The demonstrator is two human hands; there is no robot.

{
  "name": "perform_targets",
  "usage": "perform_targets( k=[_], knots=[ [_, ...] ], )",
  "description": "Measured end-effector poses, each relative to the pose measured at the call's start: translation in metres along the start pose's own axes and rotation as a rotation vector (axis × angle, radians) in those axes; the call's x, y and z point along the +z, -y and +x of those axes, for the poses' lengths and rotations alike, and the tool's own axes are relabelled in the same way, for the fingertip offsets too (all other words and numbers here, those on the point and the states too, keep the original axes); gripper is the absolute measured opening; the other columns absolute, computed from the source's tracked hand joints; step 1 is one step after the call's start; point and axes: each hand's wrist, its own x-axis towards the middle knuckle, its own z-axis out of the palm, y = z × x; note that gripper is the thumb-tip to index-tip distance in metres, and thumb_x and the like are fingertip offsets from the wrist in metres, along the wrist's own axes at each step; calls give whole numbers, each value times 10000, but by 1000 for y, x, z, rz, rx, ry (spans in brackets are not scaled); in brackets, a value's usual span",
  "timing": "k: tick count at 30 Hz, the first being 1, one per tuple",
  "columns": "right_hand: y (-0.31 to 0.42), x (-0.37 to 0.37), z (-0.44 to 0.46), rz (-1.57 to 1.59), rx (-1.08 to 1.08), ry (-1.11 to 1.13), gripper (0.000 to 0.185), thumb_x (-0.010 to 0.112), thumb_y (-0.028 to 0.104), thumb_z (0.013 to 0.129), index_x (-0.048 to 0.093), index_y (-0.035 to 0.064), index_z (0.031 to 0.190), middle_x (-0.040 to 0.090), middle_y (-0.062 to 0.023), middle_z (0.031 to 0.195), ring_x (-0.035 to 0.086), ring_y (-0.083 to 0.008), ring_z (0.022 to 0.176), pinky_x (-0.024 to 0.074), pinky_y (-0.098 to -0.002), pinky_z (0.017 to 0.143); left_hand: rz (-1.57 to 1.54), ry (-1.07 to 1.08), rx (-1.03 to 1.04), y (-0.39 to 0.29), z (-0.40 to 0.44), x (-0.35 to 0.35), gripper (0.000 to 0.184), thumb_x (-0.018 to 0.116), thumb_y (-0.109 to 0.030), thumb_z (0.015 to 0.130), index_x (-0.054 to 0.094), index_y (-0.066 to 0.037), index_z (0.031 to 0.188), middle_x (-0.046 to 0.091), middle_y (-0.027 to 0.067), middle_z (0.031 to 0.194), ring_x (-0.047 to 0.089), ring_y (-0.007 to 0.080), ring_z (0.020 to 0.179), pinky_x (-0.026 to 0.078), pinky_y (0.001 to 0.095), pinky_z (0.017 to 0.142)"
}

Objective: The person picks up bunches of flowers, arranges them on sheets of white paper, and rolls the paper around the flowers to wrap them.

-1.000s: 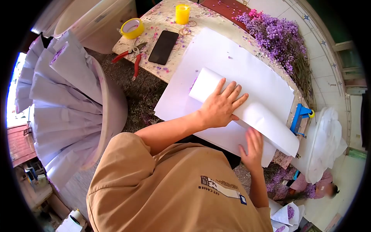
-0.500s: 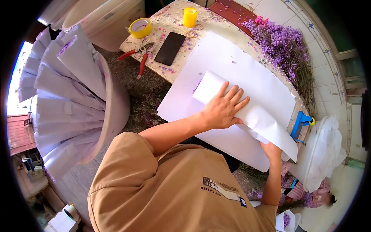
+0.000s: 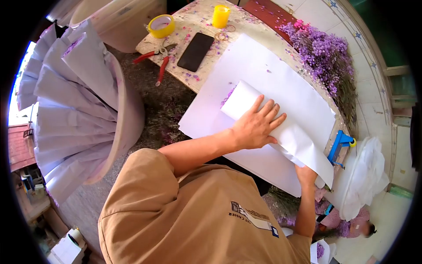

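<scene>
A bunch of purple flowers peeks from the upper end of a white paper wrap, which lies rolled in a cone on flat white paper sheets. My left hand rests across the middle of the wrap, palm down, fingers spread. At the lower, narrow end, my right hand grips the wrapped bunch; its fingers are partly hidden beneath the paper. A loose paper corner hangs beside that hand. Most of the stems are out of sight inside the wrap.
On the table are a phone, red-handled pruning shears, yellow tape rolls and a blue tape dispenser. Loose purple flowers lie along the far edge. A tub of wrapped bunches stands left; another person is lower right.
The loose paper corner by my right hand has dropped slightly and folded closer around the bunch. More purple flowers show at the upper end. My left hand stays spread on the wrap.
</scene>
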Motion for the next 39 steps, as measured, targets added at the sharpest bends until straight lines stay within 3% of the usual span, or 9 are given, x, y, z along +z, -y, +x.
perform_targets(
  k=[6, 11, 17, 19, 21, 28, 31, 35, 39],
  knots=[
    [3, 9, 6, 236, 102, 142, 489, 696, 198, 934, 587, -21, 1357, 617, -227, 1374, 550, -375, 1310, 381, -468, 1139, -165, -24, 3, 2, -3, 24, 946, 685, -631, 819, 428, -69, 1535, 474, 193, 1518, 349, 380, 1482, 127, 627, 1249],
    [1, -15, -5, -32, 13, 79, 575, 744, 115, 833, 581, -31, 1365, 587, -265, 1389, 529, -457, 1290, 382, -499, 1130, -137, -5, 31, 4, -2, 13, 915, 615, -623, 890, 380, -27, 1542, 429, 222, 1536, 333, 386, 1480, 127, 618, 1243],
    [55, -87, -12, -146, -129, 384, 906, 878, 395, 743, 486, 27, 1472, 589, -294, 1323, 528, -480, 1249, 428, -530, 1061, -110, -51, 30, 4, 0, 19, 931, 650, -635, 857, 410, -31, 1524, 456, 210, 1504, 340, 384, 1472, 133, 615, 1241],
    [73, -101, -2, 449, -38, 266, 400, 747, 50, 919, 654, -18, 1303, 752, -214, 1072, 746, -247, 949, 595, -356, 832, -98, -82, 37, 4, 2, 23, 935, 671, -642, 834, 442, -31, 1503, 477, 208, 1480, 345, 385, 1467, 133, 615, 1241],
    [65, -78, 31, 355, -191, 82, 707, 778, 76, 757, 538, -13, 1416, 547, -244, 1439, 494, -439, 1333, 361, -505, 1137, -100, -94, 39, 4, 2, 23, 940, 684, -648, 816, 457, -42, 1498, 482, 206, 1486, 355, 381, 1464, 137, 613, 1242],
    [7, -9, 47, 383, -166, 87, 833, 874, 133, 695, 510, -5, 1432, 520, -203, 1444, 478, -390, 1326, 373, -474, 1126, -228, -25, -9, -1, 7, 27, 873, 750, -521, 821, 450, -96, 1521, 482, 207, 1500, 381, 381, 1457, 172, 617, 1232],
    [-27, -36, 49, 736, 93, -49, 579, 827, 168, 812, 598, -11, 1313, 617, -115, 1252, 562, -253, 1154, 435, -368, 1013, -122, 17, -2, -10, 10, 6, 822, 721, -495, 863, 447, -88, 1522, 481, 203, 1501, 390, 379, 1446, 188, 615, 1211],
    [-122, -73, 34, 1095, 564, -659, 327, 756, 249, 955, 706, -14, 1143, 705, -5, 1014, 619, -85, 931, 489, -243, 842, 6, 87, 27, -17, 25, -7, 755, 683, -461, 919, 443, -77, 1523, 480, 199, 1503, 403, 375, 1431, 209, 611, 1183],
    [-241, -71, 15, 782, 841, -868, 379, 752, 328, 941, 727, -37, 1037, 702, -29, 894, 617, -114, 841, 489, -291, 756, 130, 112, 91, -26, 29, -13, 746, 602, -497, 947, 433, -44, 1515, 502, 183, 1463, 436, 369, 1386, 221, 595, 1172]
  ],
)
